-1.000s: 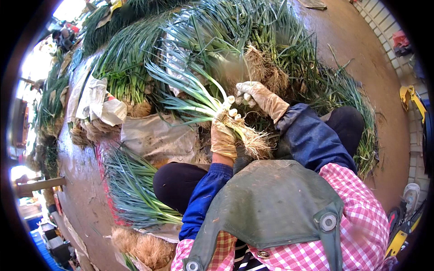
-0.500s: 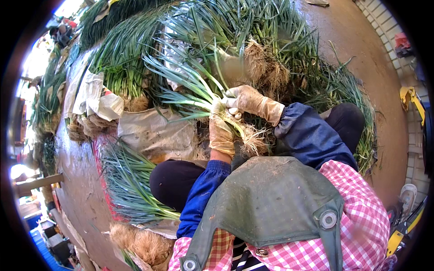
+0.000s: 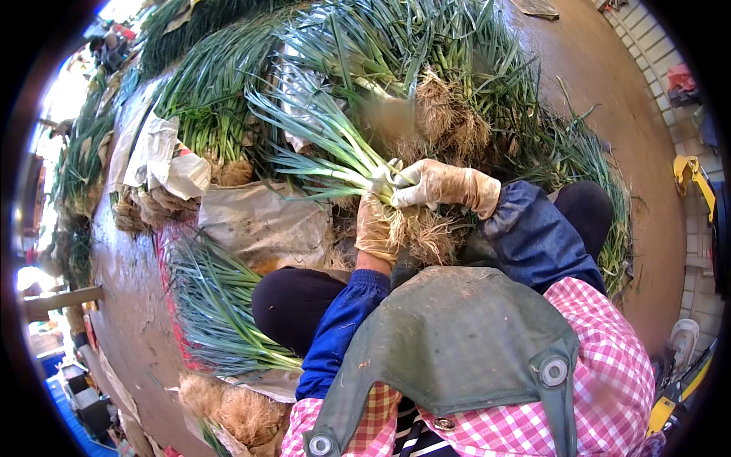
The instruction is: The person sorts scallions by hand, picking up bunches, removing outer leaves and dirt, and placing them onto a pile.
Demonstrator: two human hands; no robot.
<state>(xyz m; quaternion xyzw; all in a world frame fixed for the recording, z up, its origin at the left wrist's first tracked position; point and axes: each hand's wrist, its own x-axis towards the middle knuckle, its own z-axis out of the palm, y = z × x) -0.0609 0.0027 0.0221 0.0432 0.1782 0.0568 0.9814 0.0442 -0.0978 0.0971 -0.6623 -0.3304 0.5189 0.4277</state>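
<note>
Both my hands wear pale gloves stained brown. My left hand (image 3: pixel 375 225) is closed around the lower stalks of a small bunch of green onions (image 3: pixel 352 152). Their long leaves fan out to the upper left. From the right, my right hand (image 3: pixel 445 185) closes with thumb and fingers on the white stalk bases, hiding part of them. Stringy pale roots (image 3: pixel 422 234) hang below it, above my lap. Just beyond my hands lies a big heap of green onions (image 3: pixel 464 46) with brown root clumps (image 3: pixel 449 114).
Left of my knee lies another pile of green onions (image 3: pixel 221 305), and a root clump (image 3: pixel 236 411) sits below it. A beige sack (image 3: pixel 266 225) lies flat beside my left hand. Wrapped bundles (image 3: pixel 164 164) stand farther left. Brown floor (image 3: pixel 647 190) runs along the right.
My right hand has shifted a little to the right and down, and its fingers now cover the white bases seen before. The bunch has moved slightly right. My left hand stays nearly in place.
</note>
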